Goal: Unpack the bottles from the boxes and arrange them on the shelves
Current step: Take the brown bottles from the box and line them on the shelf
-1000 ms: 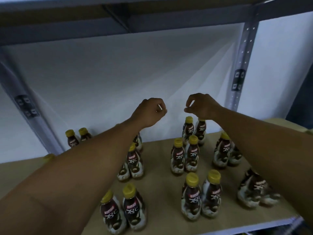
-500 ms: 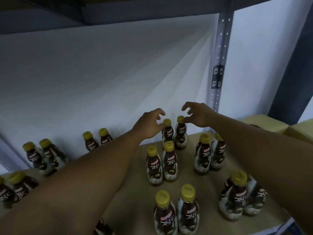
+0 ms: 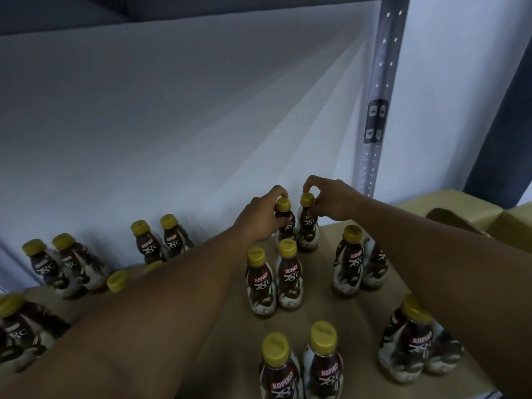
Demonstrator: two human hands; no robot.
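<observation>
White back wall [image 3: 172, 125] across the full width, dark underside of an upper shelf [image 3: 86, 12] above it. Brown shelf board [image 3: 316, 300] below, bounded at the rear by the wall, at the right rear by a perforated grey upright post [image 3: 380, 82], and by its front edge at lower right. Yellow-brown cardboard box [image 3: 431, 203] just past the post, to the right of the board. Bottles in side-by-side pairs, all upright with long axis vertical and caps up: front pair [image 3: 322, 367], front-right pair [image 3: 411, 344], middle pair [image 3: 260, 283], right pair [image 3: 349, 263], rear-left pair [image 3: 149, 243], far-left pair [image 3: 49, 263]. Each with a dark brown upper body, white swirl toward the base, red-and-white "KOPIKO 78°C" label and yellow cap. Strips of bare board between the pairs; open wall above the caps. Rear pair nearest the wall, just left of the post: left rear bottle [image 3: 289, 226] and right rear bottle [image 3: 308, 226], just beside each other, upright, labels facing the camera; right base on the board, left base hidden behind the middle pair. Left hand [image 3: 259, 220] curled round the neck and cap of the left rear bottle. Right hand [image 3: 331, 203] pinching the cap of the right rear bottle between thumb and fingers. Two loose-looking yellow caps [image 3: 117, 280] showing above the left forearm, bodies hidden.
</observation>
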